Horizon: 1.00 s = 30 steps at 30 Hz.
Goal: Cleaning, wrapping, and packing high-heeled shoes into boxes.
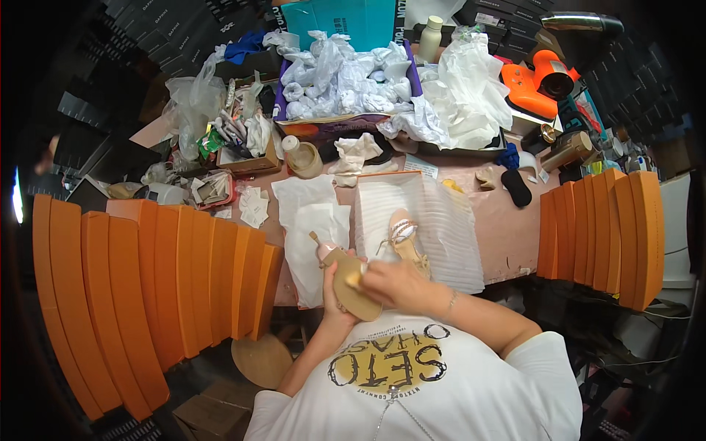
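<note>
My left hand (332, 300) grips a beige heeled sandal (359, 304) close to my chest, its tan sole turned up toward me and its heel pointing away. My right hand (399, 285) is closed and slightly blurred over that sole. Between its fingers is a small pale yellow piece (354, 279), pressed to the sole; I cannot make out if it is sponge or cloth. Just beyond, another strappy beige sandal (404, 226) lies in an open shoe box (390, 175) lined with white wrapping paper (452, 235). More white tissue paper (300, 213) lies left of the box.
Orange shoe boxes stand in a left row (169, 279) and a right row (599, 235). At the back are a purple-edged bin (415, 81) of crumpled paper, an orange heat-gun-like tool (529, 92), a jar (301, 158) and a black item (517, 189).
</note>
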Available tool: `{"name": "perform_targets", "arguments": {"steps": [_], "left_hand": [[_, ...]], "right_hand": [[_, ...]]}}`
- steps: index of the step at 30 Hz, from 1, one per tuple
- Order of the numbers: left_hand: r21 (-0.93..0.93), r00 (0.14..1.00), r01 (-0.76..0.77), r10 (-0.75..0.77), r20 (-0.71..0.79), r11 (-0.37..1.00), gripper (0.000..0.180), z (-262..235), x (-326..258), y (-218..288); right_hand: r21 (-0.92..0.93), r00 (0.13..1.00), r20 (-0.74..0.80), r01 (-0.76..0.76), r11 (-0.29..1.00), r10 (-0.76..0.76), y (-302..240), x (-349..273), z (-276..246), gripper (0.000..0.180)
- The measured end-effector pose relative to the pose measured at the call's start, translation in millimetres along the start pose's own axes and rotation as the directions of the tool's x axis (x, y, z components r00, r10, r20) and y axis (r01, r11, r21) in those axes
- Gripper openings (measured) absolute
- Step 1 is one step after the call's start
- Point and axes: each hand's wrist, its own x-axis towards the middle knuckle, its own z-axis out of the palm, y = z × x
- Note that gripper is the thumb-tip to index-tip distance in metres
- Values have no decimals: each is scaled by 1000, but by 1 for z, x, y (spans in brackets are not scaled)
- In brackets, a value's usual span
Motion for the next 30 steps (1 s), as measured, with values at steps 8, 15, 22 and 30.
{"name": "perform_targets", "arguments": {"steps": [8,15,22,30], "left_hand": [[110,971,-146,121,206,983,49,9,-4,15],[287,931,-363,330,158,886,55,10,-3,2],[492,824,-552,532,196,674,55,26,-10,14],[562,788,-574,589,180,596,55,12,-1,-1]], "right_hand": [[320,845,-342,-307,896,411,23,-13,-19,13],[90,985,-164,-47,995,61,-30,-30,-4,16],[71,936,-312,-150,986,165,-16,-7,24,14],[117,897,-332,-267,957,291,-16,-1,16,13]]}}
